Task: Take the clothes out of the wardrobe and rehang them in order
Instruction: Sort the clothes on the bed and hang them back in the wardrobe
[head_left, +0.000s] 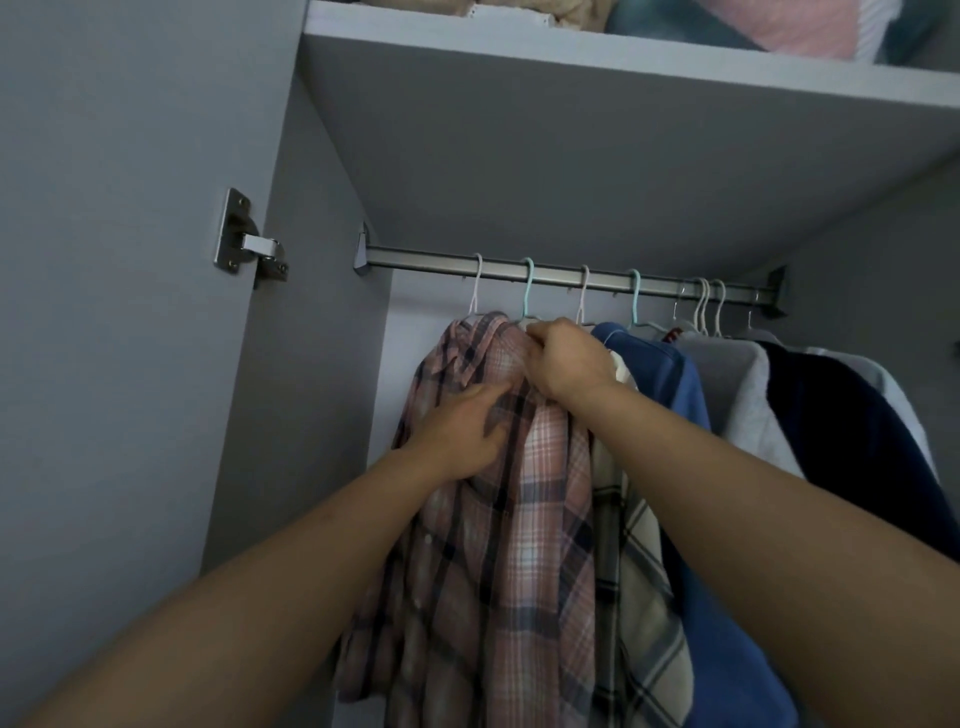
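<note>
1. Fingers (540, 340) of the right hand (569, 364) are closed on the pink plaid cotton shirt (519, 519) at its collar.
2. Left hand (460, 434) is laid open against it, leftmost on the metal wardrobe rail (519, 270).
3. Soft, light fabric is judged best lifted by its hanger hook.

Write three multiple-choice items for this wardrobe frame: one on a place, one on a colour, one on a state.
1. Where on the rail does the pink plaid shirt hang?
A. Leftmost
B. Middle
C. Rightmost

2. What colour is the garment just right of the cream plaid shirt?
A. Red
B. Blue
C. Green

3. What is the right hand doing?
A. Hanging free
B. Resting on the top shelf
C. Gripping fabric near the collar

Answers:
1. A, since nothing hangs between it and the rail's left bracket.
2. B, its shoulder and body are blue.
3. C, its fingers are closed on the pink plaid shirt below the hanger hooks, while the left hand lies flat on the shirt.
</note>
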